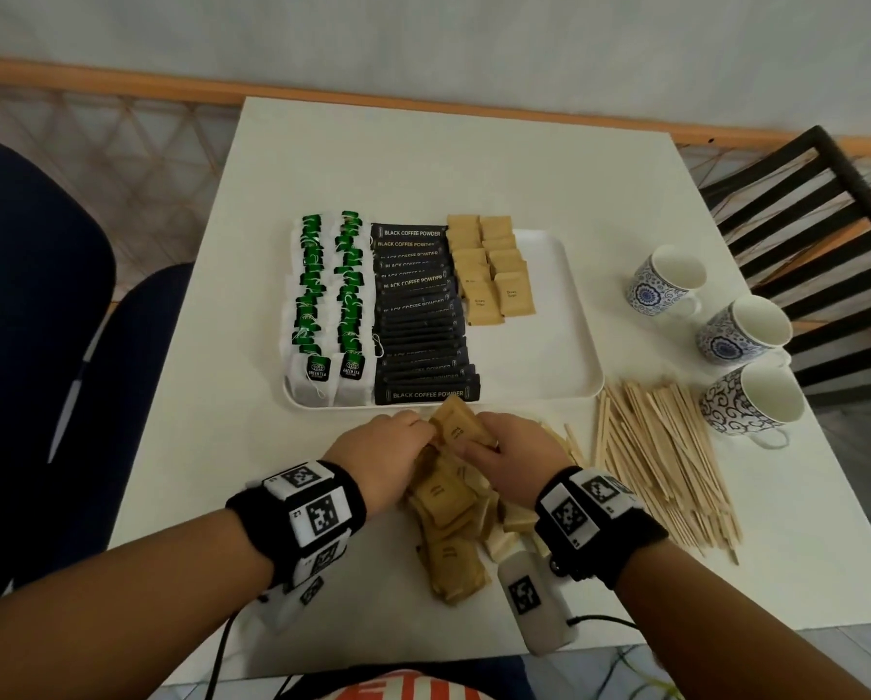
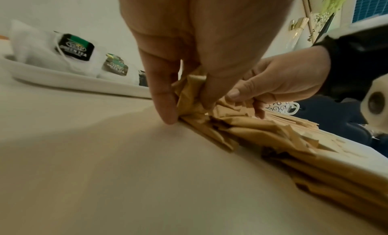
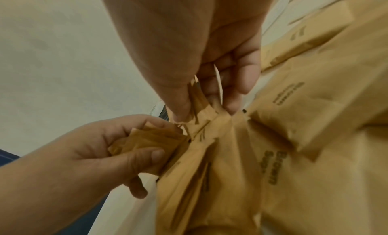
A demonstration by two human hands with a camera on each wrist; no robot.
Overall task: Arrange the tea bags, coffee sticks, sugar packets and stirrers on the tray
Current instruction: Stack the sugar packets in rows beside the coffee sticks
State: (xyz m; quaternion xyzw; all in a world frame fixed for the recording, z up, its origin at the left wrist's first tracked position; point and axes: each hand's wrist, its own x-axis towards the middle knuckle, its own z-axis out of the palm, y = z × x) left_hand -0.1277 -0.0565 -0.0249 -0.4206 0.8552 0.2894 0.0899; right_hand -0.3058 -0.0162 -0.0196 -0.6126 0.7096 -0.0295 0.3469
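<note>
A white tray (image 1: 564, 356) holds two rows of green tea bags (image 1: 329, 295), a column of black coffee sticks (image 1: 420, 315) and two short rows of brown sugar packets (image 1: 491, 267). In front of the tray lies a loose heap of brown sugar packets (image 1: 446, 502). My left hand (image 1: 380, 449) and right hand (image 1: 511, 449) meet over the heap's far end, both pinching packets (image 1: 456, 426) lifted off it. In the right wrist view the left hand (image 3: 117, 149) grips folded packets (image 3: 151, 139). Wooden stirrers (image 1: 665, 457) lie in a pile to the right.
Three blue-patterned mugs (image 1: 668, 282) (image 1: 744, 330) (image 1: 751, 401) stand along the table's right side. A black slatted chair (image 1: 807, 234) is beyond them, a dark blue seat (image 1: 29, 305) at the left. The tray's right half is bare.
</note>
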